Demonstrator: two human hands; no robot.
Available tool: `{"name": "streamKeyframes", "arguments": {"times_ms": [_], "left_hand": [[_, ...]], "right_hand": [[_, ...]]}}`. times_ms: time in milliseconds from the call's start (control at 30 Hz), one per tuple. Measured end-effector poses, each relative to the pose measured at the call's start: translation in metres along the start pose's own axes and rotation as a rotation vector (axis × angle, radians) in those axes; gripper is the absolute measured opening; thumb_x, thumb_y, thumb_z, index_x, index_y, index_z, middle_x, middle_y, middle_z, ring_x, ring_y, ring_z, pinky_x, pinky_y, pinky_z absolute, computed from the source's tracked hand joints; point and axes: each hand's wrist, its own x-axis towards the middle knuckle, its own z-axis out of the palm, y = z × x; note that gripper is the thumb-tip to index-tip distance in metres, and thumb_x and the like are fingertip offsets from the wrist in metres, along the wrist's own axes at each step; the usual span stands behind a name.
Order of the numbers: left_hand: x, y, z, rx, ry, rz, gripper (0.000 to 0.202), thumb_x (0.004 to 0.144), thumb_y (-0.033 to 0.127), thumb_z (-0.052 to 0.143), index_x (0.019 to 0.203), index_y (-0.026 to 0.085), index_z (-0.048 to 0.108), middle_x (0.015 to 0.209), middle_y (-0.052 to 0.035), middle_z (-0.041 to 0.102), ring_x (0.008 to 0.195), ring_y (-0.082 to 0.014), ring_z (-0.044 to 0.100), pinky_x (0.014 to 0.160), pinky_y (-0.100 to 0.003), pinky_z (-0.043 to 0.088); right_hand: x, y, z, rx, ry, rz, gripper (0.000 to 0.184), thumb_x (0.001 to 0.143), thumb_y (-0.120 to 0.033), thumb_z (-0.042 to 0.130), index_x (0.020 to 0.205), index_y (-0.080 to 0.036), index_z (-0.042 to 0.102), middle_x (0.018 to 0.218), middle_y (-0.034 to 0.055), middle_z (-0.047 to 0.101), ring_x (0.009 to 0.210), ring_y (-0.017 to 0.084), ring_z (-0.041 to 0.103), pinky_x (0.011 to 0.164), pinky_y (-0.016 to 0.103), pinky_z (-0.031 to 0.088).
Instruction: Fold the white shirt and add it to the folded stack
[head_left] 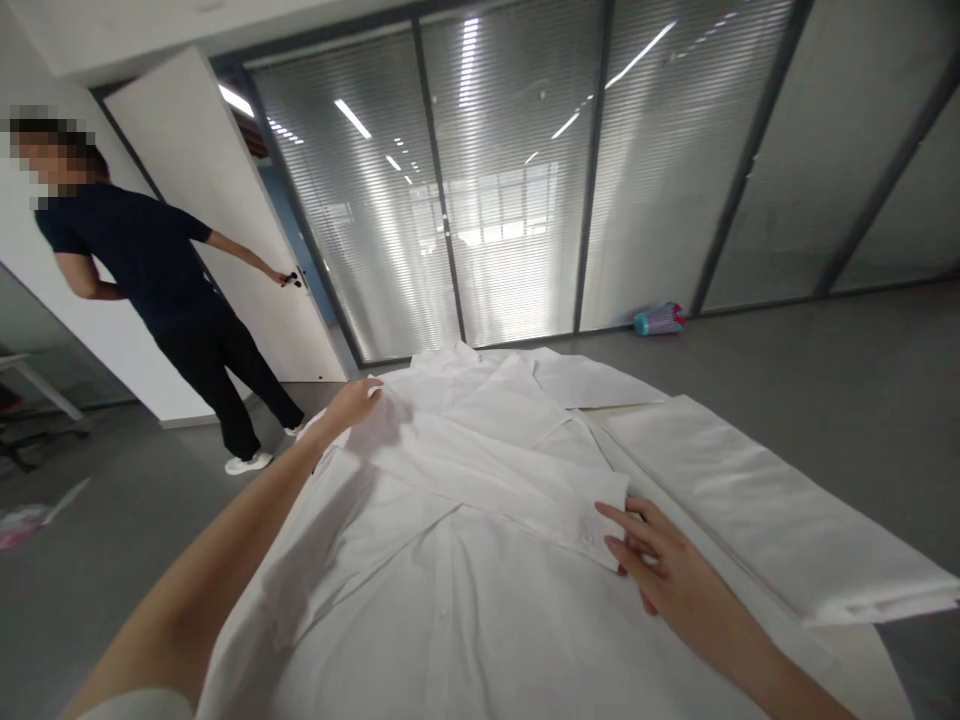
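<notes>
A white long-sleeved button-up shirt [450, 590] lies spread out in front of me, its collar at the far end. One sleeve is folded across the chest, its buttoned cuff toward the right. At the shirt's far left shoulder, my left hand [352, 405] is closed on the fabric; some fingertips are hidden. My right hand [660, 560] has its fingers around the cuff edge, some on top and others partly hidden at its underside. To the right is a folded white cloth [750, 500]. Part of a pale round-edged tabletop [862, 655] shows beneath.
A person [142, 250] in dark clothes stands at the left, a hand on the handle of a white door [202, 190]. Glass partitions [510, 200] with blinds run along the back. A blue and red bundle [660, 320] lies on the grey floor by the glass.
</notes>
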Motion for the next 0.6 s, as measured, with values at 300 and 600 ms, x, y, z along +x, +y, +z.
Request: {"name": "streamKeyframes", "arguments": {"times_ms": [300,600], "left_hand": [[0.001,-0.018,0.078,0.165,-0.209,-0.106,0.066,0.099,0.049,0.035,0.153,0.011,0.032,0.160,-0.0191,0.028,0.150,-0.0321,0.021,0.119,-0.050,0.019],[-0.017,0.038,0.075,0.159,-0.172,0.043,0.064,0.100,0.057,0.028,0.156,0.027,0.027,0.164,-0.0086,0.022,0.151,-0.0310,0.015,0.119,-0.053,0.016]], "right_hand": [[0.000,0.007,0.002,0.029,0.030,0.026,0.048,0.073,-0.050,0.056,0.103,-0.017,0.074,0.103,0.0074,0.055,0.043,0.009,0.056,0.048,0.031,0.054],[0.002,0.005,-0.001,0.005,-0.046,0.033,0.041,0.076,-0.051,0.055,0.094,-0.019,0.074,0.078,0.0006,0.056,0.045,0.012,0.059,0.054,0.029,0.054]]}}
